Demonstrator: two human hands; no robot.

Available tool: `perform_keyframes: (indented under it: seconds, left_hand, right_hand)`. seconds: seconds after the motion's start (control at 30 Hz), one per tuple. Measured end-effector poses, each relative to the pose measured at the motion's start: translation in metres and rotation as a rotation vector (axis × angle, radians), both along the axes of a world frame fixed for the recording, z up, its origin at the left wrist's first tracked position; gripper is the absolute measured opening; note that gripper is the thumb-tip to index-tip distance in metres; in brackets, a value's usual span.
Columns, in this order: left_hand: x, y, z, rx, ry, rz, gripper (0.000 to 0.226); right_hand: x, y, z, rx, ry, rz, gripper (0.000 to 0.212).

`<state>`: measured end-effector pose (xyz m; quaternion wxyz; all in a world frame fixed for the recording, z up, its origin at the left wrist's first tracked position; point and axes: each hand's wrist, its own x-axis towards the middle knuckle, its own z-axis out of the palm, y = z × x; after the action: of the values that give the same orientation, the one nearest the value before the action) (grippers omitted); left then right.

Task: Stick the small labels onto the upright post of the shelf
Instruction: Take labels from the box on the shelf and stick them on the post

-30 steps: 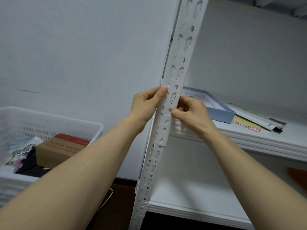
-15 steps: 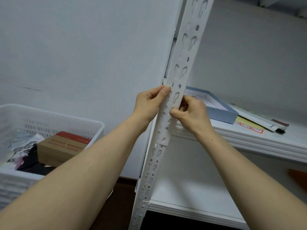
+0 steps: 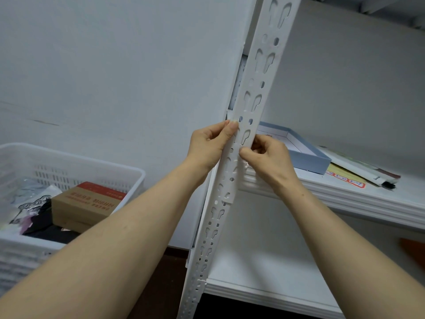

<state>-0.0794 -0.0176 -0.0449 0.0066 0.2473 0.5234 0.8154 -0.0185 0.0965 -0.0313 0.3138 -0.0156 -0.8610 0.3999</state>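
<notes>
The left hand point(image 3: 210, 143) lies with its fingers nearly straight along the left edge of the upright post point(image 3: 264, 65), the fingertips pressing flat where a small white label point(image 3: 230, 115) pokes out just above them. The right hand point(image 3: 269, 157) is curled, with the thumb tip on the post's face and bent fingers at its right edge, pinching the metal; whether paper lies under the thumb cannot be told. The post is white painted steel, flat-faced and punched with keyhole slots and round holes. Lower down, a square paper tab point(image 3: 229, 200) juts from its right edge. To the right a ribbed white shelf board point(image 3: 345, 199) carries a shallow blue-grey tray point(image 3: 310, 160) and loose papers point(image 3: 340, 176). To the left stands a slotted white plastic basket point(image 3: 69, 155) holding a brown cardboard box point(image 3: 87, 203) with a red band.
</notes>
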Motion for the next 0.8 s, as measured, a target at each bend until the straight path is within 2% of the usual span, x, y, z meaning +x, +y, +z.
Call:
perform_keyframes:
  seconds: [0.1, 0.3, 0.63, 0.8]
  left_hand:
    - [0.0002, -0.0001, -0.0002, 0.002, -0.005, 0.004, 0.03]
    - [0.0006, -0.0005, 0.0005, 0.004, -0.01, 0.008, 0.034]
    - [0.0035, -0.001, 0.0007, 0.019, -0.009, 0.0, 0.022]
    - [0.0044, -0.0008, 0.0007, 0.029, -0.019, -0.007, 0.025]
  right_hand:
    - [-0.0032, -0.0024, -0.0009, -0.031, 0.027, -0.039, 0.008]
    - [-0.0062, -0.003, -0.0004, -0.014, 0.027, -0.06, 0.014]
    - [-0.0029, 0.0025, -0.0031, -0.048, 0.022, 0.026, 0.017]
    - [-0.0049, 0.0008, -0.0011, -0.108, 0.03, 0.003, 0.009]
